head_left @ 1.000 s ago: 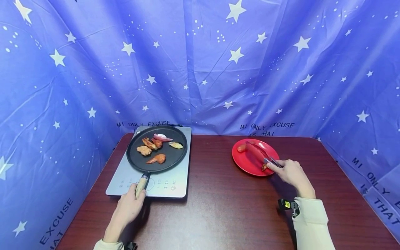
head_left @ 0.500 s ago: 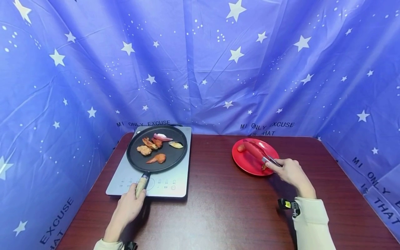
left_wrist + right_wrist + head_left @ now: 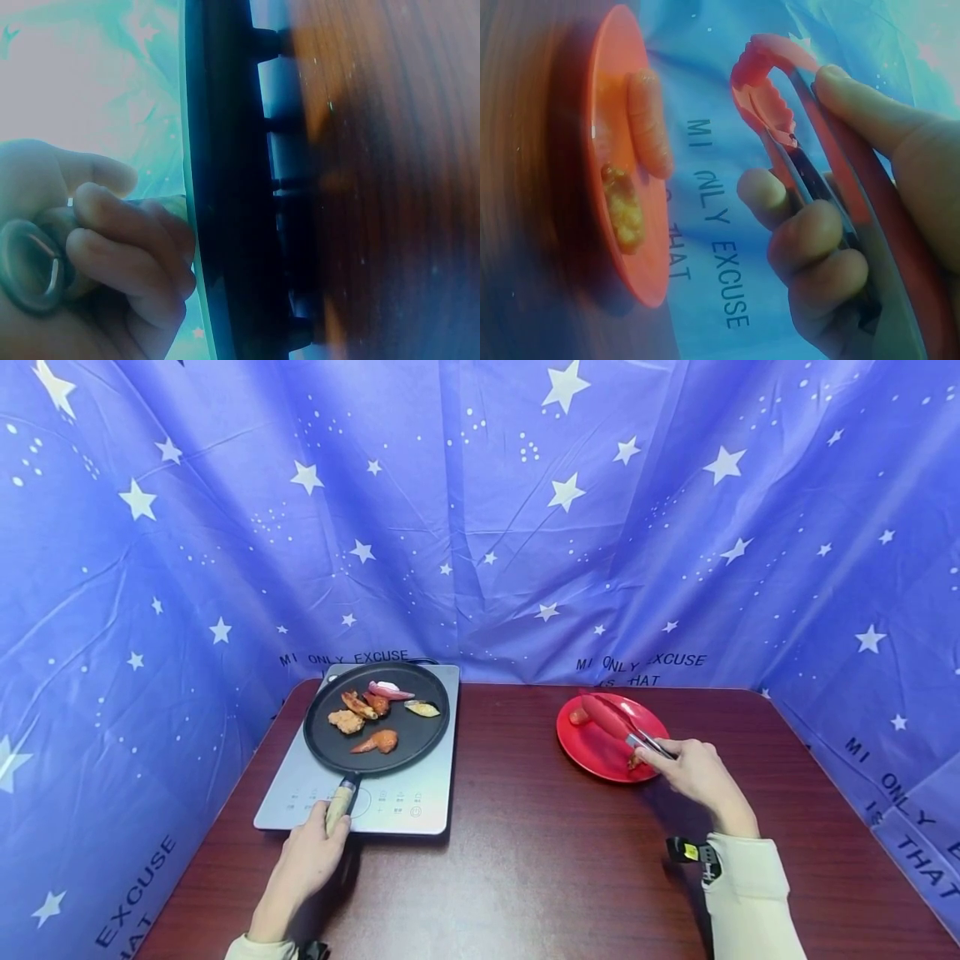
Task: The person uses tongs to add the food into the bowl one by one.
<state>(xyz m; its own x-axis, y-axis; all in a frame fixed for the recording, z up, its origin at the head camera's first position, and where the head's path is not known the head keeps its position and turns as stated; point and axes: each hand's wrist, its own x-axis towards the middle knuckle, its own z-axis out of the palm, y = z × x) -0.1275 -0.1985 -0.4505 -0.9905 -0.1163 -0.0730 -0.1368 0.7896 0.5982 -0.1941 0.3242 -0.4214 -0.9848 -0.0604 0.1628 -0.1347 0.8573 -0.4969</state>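
Note:
My left hand [image 3: 311,852] grips the wooden handle [image 3: 340,806] of a round black frying pan [image 3: 405,752]. In the left wrist view the fingers [image 3: 127,270] curl round that handle. Several food pieces lie in the pan, among them a fried chicken piece [image 3: 346,721] and an orange-brown drumstick-like piece [image 3: 378,741]. My right hand [image 3: 701,777] holds red-tipped metal tongs [image 3: 840,165] over a red plate [image 3: 592,764]. Nothing shows between the tongs' tips in the right wrist view. On the plate lie a sausage [image 3: 648,124] and a browned, yellowish piece [image 3: 622,210].
Under the pan is a silver induction cooktop [image 3: 431,802] on the left of the dark wood table [image 3: 517,860]. A blue star-printed curtain [image 3: 495,527] encloses the table's back and sides. Bare tabletop lies between cooktop and plate.
The tongs have risen slightly and shifted a little left over the plate. My left hand, the pan and the food pieces stay where they were.

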